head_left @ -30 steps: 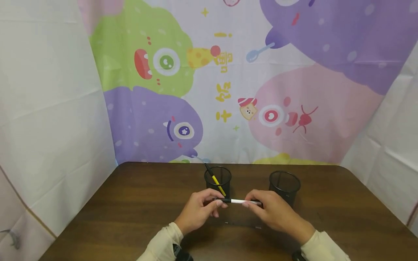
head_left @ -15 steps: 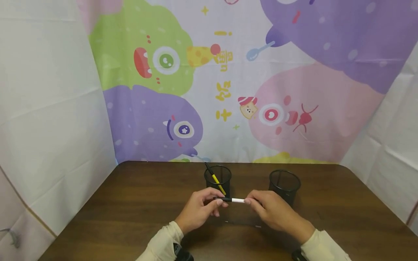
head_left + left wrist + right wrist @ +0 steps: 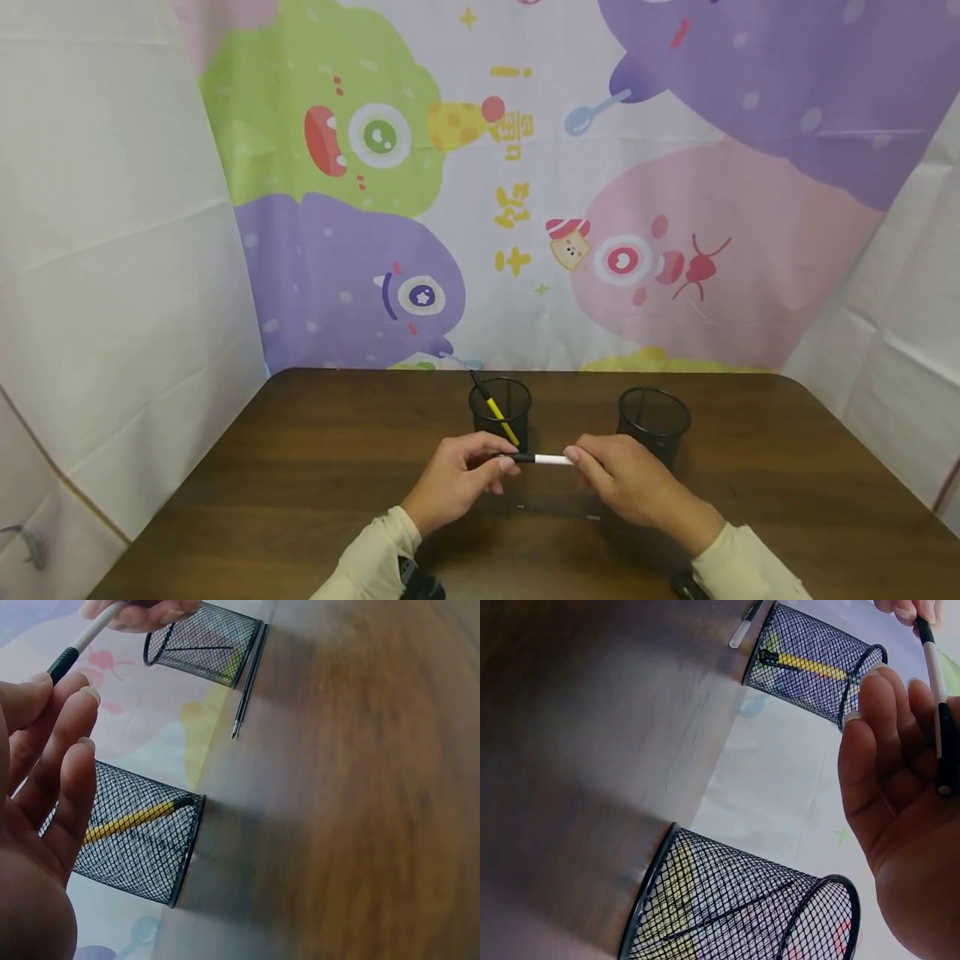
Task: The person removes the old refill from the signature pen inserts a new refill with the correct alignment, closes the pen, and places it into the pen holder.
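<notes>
A white-and-black pen (image 3: 551,459) is held level between both hands in the head view. My left hand (image 3: 456,479) pinches its black left end between thumb and fingers. On the other end, my right hand (image 3: 626,479) grips the white barrel, and the black end lies along the palm (image 3: 946,754) in the right wrist view. On the table below them lies a thin pen refill (image 3: 558,512), whose metal tip shows in the left wrist view. Behind the left hand, a yellow-and-black pen (image 3: 501,419) leans in a black mesh cup (image 3: 520,429).
A second black mesh cup (image 3: 660,433) stands behind the right hand with no pen showing in it. The brown wooden table (image 3: 337,467) ends at a cartoon-print cloth (image 3: 525,325), with white cloth (image 3: 112,208) at the sides.
My right hand has shifted slightly right along the pen and closed round its end, showing more white barrel between the hands. My left hand has stayed about where it was.
</notes>
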A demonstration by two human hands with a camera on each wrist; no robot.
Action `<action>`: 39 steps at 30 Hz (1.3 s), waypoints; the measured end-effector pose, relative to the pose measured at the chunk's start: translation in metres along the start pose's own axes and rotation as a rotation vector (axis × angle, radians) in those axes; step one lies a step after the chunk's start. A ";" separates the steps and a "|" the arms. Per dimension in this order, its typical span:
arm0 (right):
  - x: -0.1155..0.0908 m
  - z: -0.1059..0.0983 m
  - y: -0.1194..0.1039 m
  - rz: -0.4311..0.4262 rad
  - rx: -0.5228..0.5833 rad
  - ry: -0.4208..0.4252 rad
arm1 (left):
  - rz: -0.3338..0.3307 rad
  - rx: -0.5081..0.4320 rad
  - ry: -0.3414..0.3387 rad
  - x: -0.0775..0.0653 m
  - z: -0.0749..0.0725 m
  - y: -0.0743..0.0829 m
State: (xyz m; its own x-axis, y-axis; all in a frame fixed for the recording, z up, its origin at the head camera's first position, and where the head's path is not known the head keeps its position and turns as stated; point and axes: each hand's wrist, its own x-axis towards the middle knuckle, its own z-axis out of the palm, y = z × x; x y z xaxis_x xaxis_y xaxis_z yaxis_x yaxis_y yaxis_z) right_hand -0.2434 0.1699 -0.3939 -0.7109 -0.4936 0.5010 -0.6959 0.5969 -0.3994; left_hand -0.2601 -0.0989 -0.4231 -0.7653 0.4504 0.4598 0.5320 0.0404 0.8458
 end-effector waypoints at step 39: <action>-0.001 0.001 -0.004 -0.040 0.016 -0.006 | 0.006 -0.011 -0.001 -0.001 0.000 -0.001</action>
State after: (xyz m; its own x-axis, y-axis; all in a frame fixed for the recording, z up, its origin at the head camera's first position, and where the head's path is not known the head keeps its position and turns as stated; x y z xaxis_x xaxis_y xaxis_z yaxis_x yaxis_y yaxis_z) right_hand -0.2399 0.1674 -0.3936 -0.6834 -0.5203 0.5121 -0.7249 0.5667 -0.3916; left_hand -0.2599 -0.0990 -0.4242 -0.7621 0.4512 0.4645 0.5324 0.0284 0.8460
